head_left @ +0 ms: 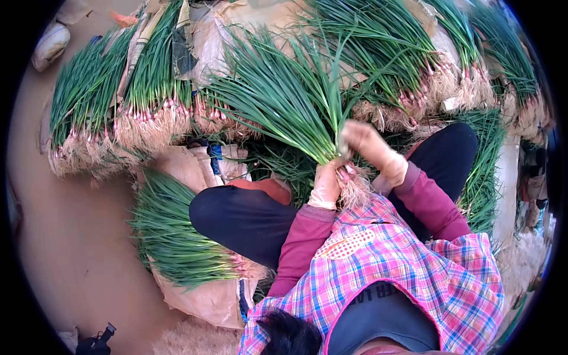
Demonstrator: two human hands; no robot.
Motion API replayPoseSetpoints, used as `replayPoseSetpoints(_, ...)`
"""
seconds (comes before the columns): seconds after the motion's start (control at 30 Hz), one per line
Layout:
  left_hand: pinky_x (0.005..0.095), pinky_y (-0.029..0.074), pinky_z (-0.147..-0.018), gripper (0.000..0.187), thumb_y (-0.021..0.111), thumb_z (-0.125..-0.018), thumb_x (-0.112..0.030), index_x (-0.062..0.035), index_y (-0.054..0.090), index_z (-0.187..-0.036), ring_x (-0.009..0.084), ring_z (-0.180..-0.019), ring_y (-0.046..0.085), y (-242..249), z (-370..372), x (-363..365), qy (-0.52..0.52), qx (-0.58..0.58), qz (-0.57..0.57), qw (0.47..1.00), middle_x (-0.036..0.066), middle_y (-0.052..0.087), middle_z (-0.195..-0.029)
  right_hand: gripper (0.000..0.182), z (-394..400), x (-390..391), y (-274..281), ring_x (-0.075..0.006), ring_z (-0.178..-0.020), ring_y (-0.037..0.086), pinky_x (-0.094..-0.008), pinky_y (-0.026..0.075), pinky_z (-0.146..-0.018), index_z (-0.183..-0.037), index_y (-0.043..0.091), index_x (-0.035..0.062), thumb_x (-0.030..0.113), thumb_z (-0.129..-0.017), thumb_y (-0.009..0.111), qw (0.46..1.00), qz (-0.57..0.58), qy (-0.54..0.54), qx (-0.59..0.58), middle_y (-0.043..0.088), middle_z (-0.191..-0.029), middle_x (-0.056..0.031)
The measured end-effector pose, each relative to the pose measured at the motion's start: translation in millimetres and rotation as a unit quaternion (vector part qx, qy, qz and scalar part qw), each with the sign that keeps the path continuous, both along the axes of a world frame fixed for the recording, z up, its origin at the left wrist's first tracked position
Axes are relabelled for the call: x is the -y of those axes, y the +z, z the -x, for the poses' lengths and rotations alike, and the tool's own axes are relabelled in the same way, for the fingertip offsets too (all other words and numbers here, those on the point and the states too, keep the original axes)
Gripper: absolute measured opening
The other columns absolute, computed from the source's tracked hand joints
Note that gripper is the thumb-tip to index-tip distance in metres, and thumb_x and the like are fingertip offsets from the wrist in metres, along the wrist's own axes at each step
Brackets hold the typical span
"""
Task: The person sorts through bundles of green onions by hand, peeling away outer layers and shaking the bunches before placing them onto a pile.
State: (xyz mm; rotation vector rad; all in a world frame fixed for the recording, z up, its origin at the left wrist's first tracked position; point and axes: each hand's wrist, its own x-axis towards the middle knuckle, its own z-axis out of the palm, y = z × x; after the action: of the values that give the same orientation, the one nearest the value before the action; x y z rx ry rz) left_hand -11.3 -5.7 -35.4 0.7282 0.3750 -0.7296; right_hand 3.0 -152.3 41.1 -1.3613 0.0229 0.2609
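Note:
My left hand (328, 184), in a pale glove, is closed around a bunch of green onions (290, 103) just above the pinkish bulbs. The long leaves fan out to the upper left, and the tangled roots hang over my lap. Beside the bunch, on its right, is my gloved right hand (373, 148), raised near the lower stems. Its fingers are smeared by motion, so I cannot tell whether they grip a leaf. Loose green leaves (290, 163) lie beneath the bunch, between my bent legs.
Rows of green onions (154, 77) lie at the upper left, roots toward me. More bunches (378, 44) are heaped at the upper right. Another pile (177, 236) rests on brown sacking (204, 302) by my left knee. Cut leaves (482, 177) spread beyond my right knee.

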Motion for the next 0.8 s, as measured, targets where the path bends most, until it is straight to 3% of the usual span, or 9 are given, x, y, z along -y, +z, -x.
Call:
replayPoseSetpoints(0.13,0.0327,0.053,-0.052,0.016,0.057,-0.081,0.003,0.0048,0.062,-0.097,0.0218,-0.056,0.061,5,4,-1,0.009,-0.002,-0.039,0.999,0.013,0.063,-0.072,0.023,-54,50,51,-0.0100,-0.062,0.050,-0.0248,0.043,-0.062,-0.080,0.056,0.0073,0.020,-0.098,0.050,0.947,-0.178,-0.241,0.114,0.056,-0.074,-0.0014)
replayPoseSetpoints(0.17,0.0327,0.053,-0.052,0.016,0.057,-0.081,0.003,0.0048,0.062,-0.097,0.0218,-0.056,0.061,4,2,0,0.012,0.003,-0.038,0.999,0.013,0.063,-0.072,0.018,-55,61,54,-0.0100,-0.064,0.052,-0.0255,0.044,-0.060,-0.084,0.059,0.0077,0.020,-0.096,0.054,0.926,-0.099,-0.341,0.125,0.060,-0.076,-0.0026)
replayPoseSetpoints(0.23,0.0330,0.053,-0.051,0.016,0.058,-0.080,0.005,0.0052,0.062,-0.096,0.0226,-0.055,0.061,4,3,0,0.011,-0.016,-0.069,0.997,0.013,0.063,-0.071,0.019,-50,105,22,-0.0144,-0.067,0.060,-0.0342,0.050,-0.060,-0.090,0.062,0.0069,0.025,-0.091,0.061,0.956,0.108,-0.264,0.064,0.065,-0.075,-0.0054)
replayPoseSetpoints(0.27,0.0319,0.052,-0.048,0.015,0.058,-0.080,0.005,0.0051,0.061,-0.095,0.0229,-0.054,0.061,6,5,3,0.026,-0.032,-0.075,0.996,0.014,0.062,-0.071,0.020,-40,111,-2,-0.0186,-0.069,0.062,-0.0351,0.051,-0.063,-0.090,0.063,0.0065,0.026,-0.089,0.064,0.885,0.407,-0.211,0.074,0.065,-0.075,-0.0083)
replayPoseSetpoints(0.3,0.0319,0.052,-0.048,0.015,0.058,-0.080,0.005,0.0051,0.061,-0.095,0.0229,-0.054,0.061,3,4,5,0.032,-0.030,-0.070,0.997,0.014,0.062,-0.071,0.022,-25,109,-18,-0.0229,-0.072,0.065,-0.0360,0.052,-0.067,-0.091,0.064,0.0061,0.028,-0.086,0.067,0.727,0.667,-0.141,0.079,0.066,-0.076,-0.0111)
replayPoseSetpoints(0.37,0.0307,0.050,-0.045,0.016,0.059,-0.080,0.004,0.0044,0.060,-0.096,0.0219,-0.052,0.060,-7,3,6,0.019,-0.018,-0.073,0.997,0.013,0.062,-0.070,0.025,-4,93,-18,-0.0306,-0.079,0.066,-0.0391,0.052,-0.071,-0.092,0.067,0.0064,0.030,-0.084,0.068,0.718,0.695,0.042,0.011,0.066,-0.081,-0.0158)
replayPoseSetpoints(0.43,0.0283,0.046,-0.040,0.014,0.057,-0.082,0.004,0.0032,0.060,-0.095,0.0198,-0.047,0.058,4,3,7,0.014,0.007,-0.089,0.996,0.012,0.061,-0.068,0.025,-8,50,-16,-0.0325,-0.083,0.066,-0.0410,0.051,-0.071,-0.091,0.069,0.0076,0.031,-0.084,0.066,0.903,0.428,-0.043,0.008,0.067,-0.086,-0.0167)
replayPoseSetpoints(0.5,0.0276,0.045,-0.039,0.012,0.056,-0.082,0.004,0.0034,0.059,-0.094,0.0197,-0.045,0.057,11,5,6,0.014,-0.004,-0.085,0.996,0.012,0.061,-0.066,0.025,-24,-5,0,-0.0333,-0.083,0.065,-0.0428,0.050,-0.072,-0.091,0.068,0.0075,0.031,-0.085,0.064,0.908,0.379,-0.079,0.159,0.066,-0.086,-0.0172)
replayPoseSetpoints(0.8,0.0298,0.035,-0.029,0.016,0.052,-0.084,-0.002,0.0005,0.051,-0.099,0.0200,-0.037,0.052,-5,3,8,0.047,-0.004,-0.108,0.993,0.013,0.056,-0.059,0.024,-103,-82,6,-0.0368,-0.081,0.063,-0.0447,0.049,-0.071,-0.092,0.063,0.0074,0.030,-0.083,0.065,0.867,0.458,-0.108,0.162,0.065,-0.081,-0.0161)
